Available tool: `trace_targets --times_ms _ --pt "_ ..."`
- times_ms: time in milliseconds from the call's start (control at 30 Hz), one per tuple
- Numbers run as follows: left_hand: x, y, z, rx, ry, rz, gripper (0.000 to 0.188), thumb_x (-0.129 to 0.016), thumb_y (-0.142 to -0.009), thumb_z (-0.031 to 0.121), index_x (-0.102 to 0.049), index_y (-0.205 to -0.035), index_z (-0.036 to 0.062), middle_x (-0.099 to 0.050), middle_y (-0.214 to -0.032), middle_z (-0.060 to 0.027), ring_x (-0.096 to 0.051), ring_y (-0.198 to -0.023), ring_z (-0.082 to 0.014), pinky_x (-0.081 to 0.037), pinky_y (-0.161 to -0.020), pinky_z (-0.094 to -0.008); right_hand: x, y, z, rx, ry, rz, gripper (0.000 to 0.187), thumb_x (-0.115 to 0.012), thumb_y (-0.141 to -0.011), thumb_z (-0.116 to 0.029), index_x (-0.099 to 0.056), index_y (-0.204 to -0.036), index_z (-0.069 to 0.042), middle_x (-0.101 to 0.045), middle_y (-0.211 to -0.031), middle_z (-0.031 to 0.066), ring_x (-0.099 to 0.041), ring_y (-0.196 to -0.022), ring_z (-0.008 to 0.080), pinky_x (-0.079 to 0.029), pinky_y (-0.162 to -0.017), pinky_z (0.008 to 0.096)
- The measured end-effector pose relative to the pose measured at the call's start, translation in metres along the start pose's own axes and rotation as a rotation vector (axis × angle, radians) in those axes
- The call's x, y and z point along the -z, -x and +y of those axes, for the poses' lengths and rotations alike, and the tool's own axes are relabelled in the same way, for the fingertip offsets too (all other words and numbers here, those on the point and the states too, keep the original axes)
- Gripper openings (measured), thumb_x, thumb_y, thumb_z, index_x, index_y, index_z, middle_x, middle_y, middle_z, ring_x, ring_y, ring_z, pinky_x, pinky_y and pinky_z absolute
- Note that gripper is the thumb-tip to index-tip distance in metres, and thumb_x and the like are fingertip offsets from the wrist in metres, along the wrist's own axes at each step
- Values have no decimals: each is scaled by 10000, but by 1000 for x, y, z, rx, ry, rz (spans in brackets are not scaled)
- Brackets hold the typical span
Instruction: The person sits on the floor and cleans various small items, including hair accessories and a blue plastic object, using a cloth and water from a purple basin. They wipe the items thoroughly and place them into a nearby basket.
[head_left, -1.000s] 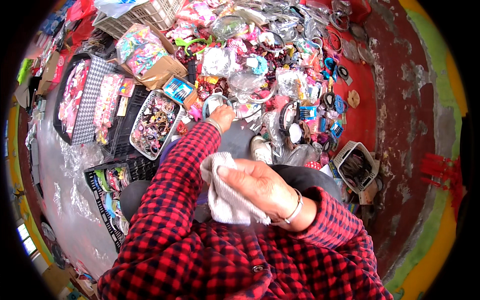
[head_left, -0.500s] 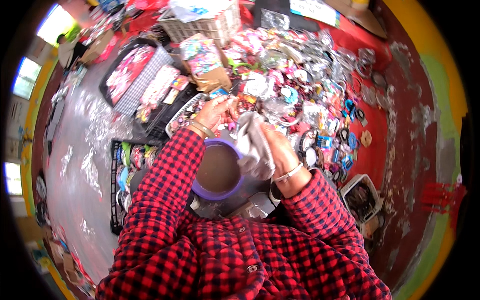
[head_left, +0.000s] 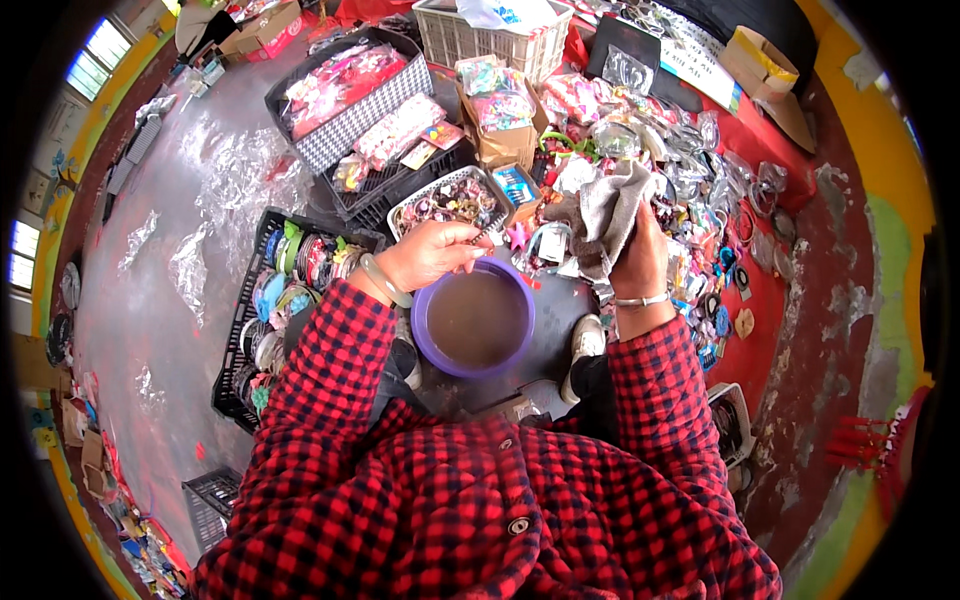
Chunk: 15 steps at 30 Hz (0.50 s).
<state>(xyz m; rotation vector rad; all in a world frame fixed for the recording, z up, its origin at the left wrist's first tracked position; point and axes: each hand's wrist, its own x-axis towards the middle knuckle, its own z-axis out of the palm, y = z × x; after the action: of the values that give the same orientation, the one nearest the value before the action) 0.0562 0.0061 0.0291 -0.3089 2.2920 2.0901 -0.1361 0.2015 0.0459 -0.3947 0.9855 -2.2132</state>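
My left hand (head_left: 437,255) is closed, thumb and fingers pinched on a thin dark beaded band (head_left: 481,238), most of which is hidden by the fingers. It is just above the far-left rim of a purple basin (head_left: 421,335) of murky brown water. To the right, my right hand (head_left: 643,262) grips a crumpled grey cloth (head_left: 608,215), which bunches up above the fingers and hangs down on their left. Just beyond my left hand stands a white basket (head_left: 400,217) full of small hair accessories.
A black crate (head_left: 238,345) of headbands lies at left, with a checked bin (head_left: 350,128) of packets farther back. A cardboard box (head_left: 505,148) of packets and a pale plastic crate (head_left: 490,45) stand beyond. Loose accessories in clear bags (head_left: 690,160) spread over red cloth at right.
My hands have moved apart: the cloth in my right hand is farther from the band in my left. My left hand is now closer to the basin. The whole view has shifted.
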Motion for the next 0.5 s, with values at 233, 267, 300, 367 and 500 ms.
trace_targets --times_ms 233,267,300,367,500 --pt "6 15 -1 -152 0 -19 190 -521 -894 102 -586 -1006 -37 -533 -713 23 -472 -660 -45 -395 -584 -186 -21 7 8 117 514 -157 440 -392 -937 -342 -452 -1217 -8 -578 -1015 100 -578 -879 175 -474 -763 283" --pt "6 15 -1 -165 2 -12 186 -523 -893 100 -588 -1002 -36 -535 -713 23 -472 -660 -44 -394 -583 -187 -24 9 9 27 539 -192 441 -400 -935 -347 -463 -1209 -8 -595 -944 81 -581 -797 148 -473 -702 256" --pt "6 16 1 -178 4 -4 182 -524 -891 97 -589 -998 -36 -538 -714 23 -471 -661 -44 -394 -583 -188 -19 7 17 -29 578 -268 437 -401 -936 -342 -468 -1202 -3 -598 -919 79 -578 -760 141 -470 -668 251" --pt "4 13 -1 -208 4 26 176 -526 -889 95 -594 -988 -34 -569 -742 11 -481 -671 -44 -403 -596 -188 -28 9 29 -118 597 -428 426 -394 -941 -328 -473 -1198 2 -605 -908 78 -576 -721 123 -469 -624 249" --pt "3 9 1 -272 -106 49 187 -539 -882 100 -592 -998 -37 -604 -785 -16 -509 -697 -52 -425 -622 -195 -25 11 38 -342 729 -619 367 -521 -894 -287 -529 -1163 -37 -614 -927 25 -563 -808 102 -459 -713 243"
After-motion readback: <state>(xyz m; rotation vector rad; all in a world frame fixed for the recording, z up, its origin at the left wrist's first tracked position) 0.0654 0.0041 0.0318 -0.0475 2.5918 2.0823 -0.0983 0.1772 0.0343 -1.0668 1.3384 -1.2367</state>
